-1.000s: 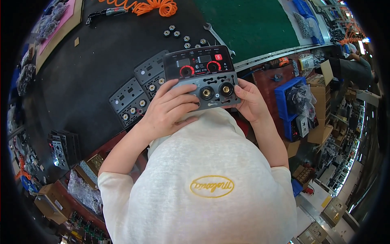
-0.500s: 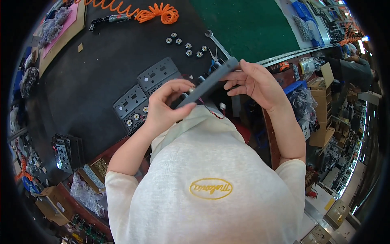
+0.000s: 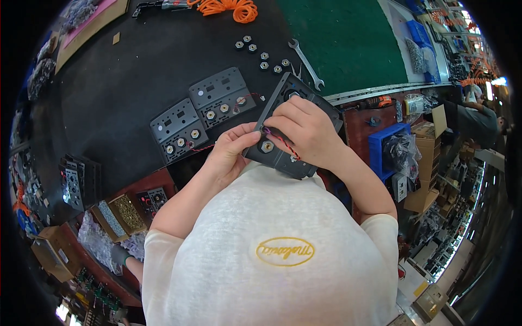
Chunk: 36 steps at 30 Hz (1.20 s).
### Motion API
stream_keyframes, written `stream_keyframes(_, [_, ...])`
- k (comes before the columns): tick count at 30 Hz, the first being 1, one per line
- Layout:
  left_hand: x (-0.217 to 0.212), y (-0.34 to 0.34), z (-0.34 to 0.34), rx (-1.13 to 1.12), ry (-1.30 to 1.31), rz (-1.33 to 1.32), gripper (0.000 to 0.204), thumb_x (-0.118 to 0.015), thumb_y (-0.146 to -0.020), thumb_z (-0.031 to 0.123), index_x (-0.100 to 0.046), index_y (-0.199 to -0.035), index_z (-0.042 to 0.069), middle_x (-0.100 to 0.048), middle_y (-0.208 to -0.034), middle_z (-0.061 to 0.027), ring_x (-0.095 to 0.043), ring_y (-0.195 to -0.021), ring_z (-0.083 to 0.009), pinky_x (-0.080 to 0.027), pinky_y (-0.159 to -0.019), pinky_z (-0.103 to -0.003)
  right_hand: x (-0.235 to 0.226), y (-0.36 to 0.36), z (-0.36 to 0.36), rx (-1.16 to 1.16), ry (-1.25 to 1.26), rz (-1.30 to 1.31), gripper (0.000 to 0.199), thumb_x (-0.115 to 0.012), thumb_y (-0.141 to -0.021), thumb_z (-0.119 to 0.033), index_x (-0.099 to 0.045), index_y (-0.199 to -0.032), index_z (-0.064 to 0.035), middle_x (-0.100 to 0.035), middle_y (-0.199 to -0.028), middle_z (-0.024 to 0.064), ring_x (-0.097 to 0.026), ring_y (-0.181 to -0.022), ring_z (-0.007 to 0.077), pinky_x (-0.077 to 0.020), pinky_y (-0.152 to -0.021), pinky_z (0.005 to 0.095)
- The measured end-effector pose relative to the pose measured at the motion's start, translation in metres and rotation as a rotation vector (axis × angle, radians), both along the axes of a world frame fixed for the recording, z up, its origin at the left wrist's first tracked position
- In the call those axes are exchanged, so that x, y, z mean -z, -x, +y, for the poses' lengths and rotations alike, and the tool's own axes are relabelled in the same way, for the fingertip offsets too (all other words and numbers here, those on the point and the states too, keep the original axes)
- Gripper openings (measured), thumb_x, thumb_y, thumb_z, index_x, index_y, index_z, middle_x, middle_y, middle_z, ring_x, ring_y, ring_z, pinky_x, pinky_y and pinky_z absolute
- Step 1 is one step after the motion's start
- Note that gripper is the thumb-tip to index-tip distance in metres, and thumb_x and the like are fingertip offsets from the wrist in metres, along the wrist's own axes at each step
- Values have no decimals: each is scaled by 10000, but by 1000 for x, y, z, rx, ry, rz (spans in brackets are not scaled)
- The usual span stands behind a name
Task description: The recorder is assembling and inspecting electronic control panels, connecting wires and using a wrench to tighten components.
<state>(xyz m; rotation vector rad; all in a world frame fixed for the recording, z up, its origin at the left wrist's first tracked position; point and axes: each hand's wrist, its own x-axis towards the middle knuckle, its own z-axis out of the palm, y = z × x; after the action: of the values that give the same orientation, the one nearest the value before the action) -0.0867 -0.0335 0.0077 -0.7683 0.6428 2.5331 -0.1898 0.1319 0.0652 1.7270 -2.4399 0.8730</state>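
Black bench (image 3: 119,81), carton (image 3: 427,157) beside — left hand (image 3: 231,152) grips panel (image 3: 280,159); right hand's (image 3: 310,130) grasp unclear.

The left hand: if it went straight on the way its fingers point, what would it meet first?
Probably the dark panel, whose left edge the left hand's fingertips seem to touch. Just past that edge comes the right hand, though depth is unclear here.

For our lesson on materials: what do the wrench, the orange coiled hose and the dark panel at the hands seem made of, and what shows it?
Wrench: metal, probably steel; smooth, silvery sheen.
Coiled hose: probably flexible plastic, smooth orange; it lies in springy loops.
Panel: matt dark grey; crisp edges suggest coated sheet metal, though rigid plastic is possible.
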Motion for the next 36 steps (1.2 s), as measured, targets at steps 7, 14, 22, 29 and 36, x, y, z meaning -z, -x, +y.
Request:
stream_keyframes(7, [-3,-4,1,-7,-13,-37,241,-646,-840,42,-620,-1079,26,-665,-989,-63,-645,-901,-130,-550,-825,-333,3,-16,-7,70,-92,77,288,-722,-617,-61,-599,-877,-51,-558,-854,54,-544,-789,222,-455,-675,316])
stream_keyframes(14, [2,-5,3,-32,-12,12,256,-662,-828,35,-619,-1081,25,-665,-993,-68,-640,-903,-134,-540,-830,-327,6,-29,-10,243,-69,70,269,-712,-621,-53,-594,-862,-34,-531,-838,67,-526,-792,236,-453,-667,322])
stream_keyframes(22, [4,-3,2,-22,-8,7,256,-659,-836,52,-617,-1087,22,-663,-997,-69,-639,-910,-136,-539,-831,-329,6,-38,-13,395,-128,-31,273,-730,-632,-71,-588,-860,-21,-536,-849,81,-530,-798,253,-456,-666,332])
stream_keyframes(29, [1,-3,-1,11,-46,42,269,-653,-842,60,-606,-1103,20,-656,-1015,-67,-637,-924,-130,-537,-853,-333,-7,-15,-10,112,-163,74,281,-738,-626,-87,-594,-862,-37,-538,-826,70,-541,-801,239,-460,-677,325])
stream_keyframes(36, [4,-3,0,-18,-3,79,264,-652,-840,50,-608,-1099,21,-660,-1005,-65,-636,-916,-123,-534,-840,-319,-2,-25,-14,250,-182,-12,241,-715,-644,-75,-581,-840,-34,-543,-821,73,-542,-775,245,-464,-668,327])
